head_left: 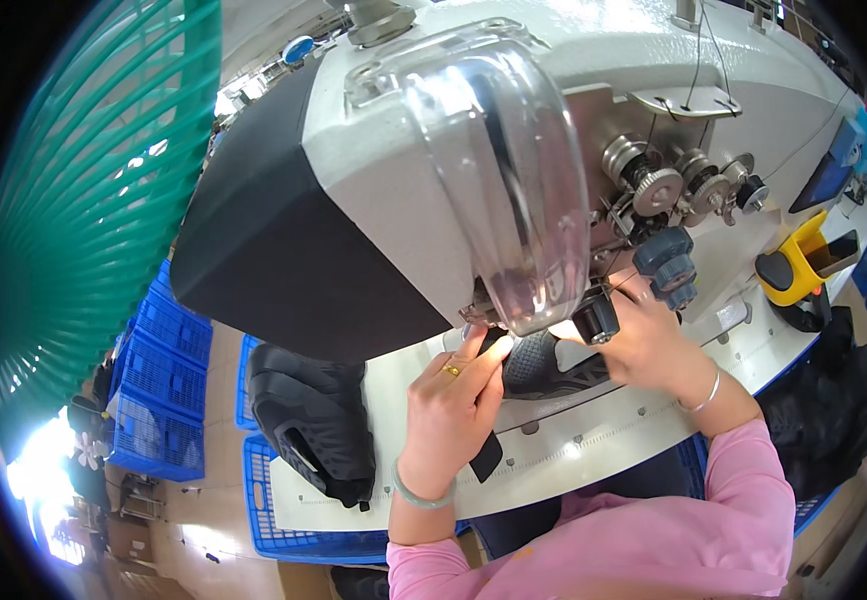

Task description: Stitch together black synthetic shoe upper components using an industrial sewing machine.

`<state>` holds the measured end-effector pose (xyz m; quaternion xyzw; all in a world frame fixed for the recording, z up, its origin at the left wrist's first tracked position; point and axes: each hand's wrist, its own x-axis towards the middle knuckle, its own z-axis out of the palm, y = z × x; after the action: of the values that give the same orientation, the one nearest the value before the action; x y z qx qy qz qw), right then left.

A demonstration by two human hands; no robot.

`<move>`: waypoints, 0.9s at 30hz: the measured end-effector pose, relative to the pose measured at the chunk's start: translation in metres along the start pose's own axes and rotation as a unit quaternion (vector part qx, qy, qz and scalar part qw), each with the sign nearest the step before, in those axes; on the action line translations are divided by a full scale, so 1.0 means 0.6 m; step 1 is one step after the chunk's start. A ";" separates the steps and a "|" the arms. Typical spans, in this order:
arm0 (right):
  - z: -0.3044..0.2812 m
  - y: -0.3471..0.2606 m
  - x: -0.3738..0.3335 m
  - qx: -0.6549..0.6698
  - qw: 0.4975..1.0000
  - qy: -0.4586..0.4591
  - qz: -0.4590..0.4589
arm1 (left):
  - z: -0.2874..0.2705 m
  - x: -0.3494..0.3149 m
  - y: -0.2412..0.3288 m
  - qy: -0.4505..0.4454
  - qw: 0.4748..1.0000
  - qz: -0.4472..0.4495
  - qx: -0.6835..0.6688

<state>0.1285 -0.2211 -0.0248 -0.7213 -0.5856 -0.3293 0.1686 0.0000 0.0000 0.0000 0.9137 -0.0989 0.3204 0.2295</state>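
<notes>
A black textured shoe upper (531, 366) lies under the head of a white sewing machine (378, 215). My left hand (450, 408) grips its left edge, thumb and forefinger close together beside the needle area. At the upper's right side, my right hand (648, 340) holds it with bent fingers. Those fingertips are partly hidden behind the machine's black knob and presser parts. The needle itself is hidden by the clear plastic guard (513, 200). A dark flap (487, 458) hangs below my left hand.
Several black shoe uppers (311, 425) are stacked at the bed's left end. A yellow holder (795, 262) stands at right, with black pieces (823, 405) below it. A green fan guard (93, 200) rises at far left; blue crates (161, 400) stand on the floor.
</notes>
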 end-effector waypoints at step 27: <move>0.031 -0.020 0.021 0.083 0.994 0.043 0.057 | -0.001 0.003 -0.013 0.045 0.999 0.029 -0.005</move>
<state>0.1232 -0.1968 -0.0316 -0.7226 -0.5607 -0.2999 0.2712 0.0036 0.0070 -0.0011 0.8941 -0.1166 0.3669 0.2286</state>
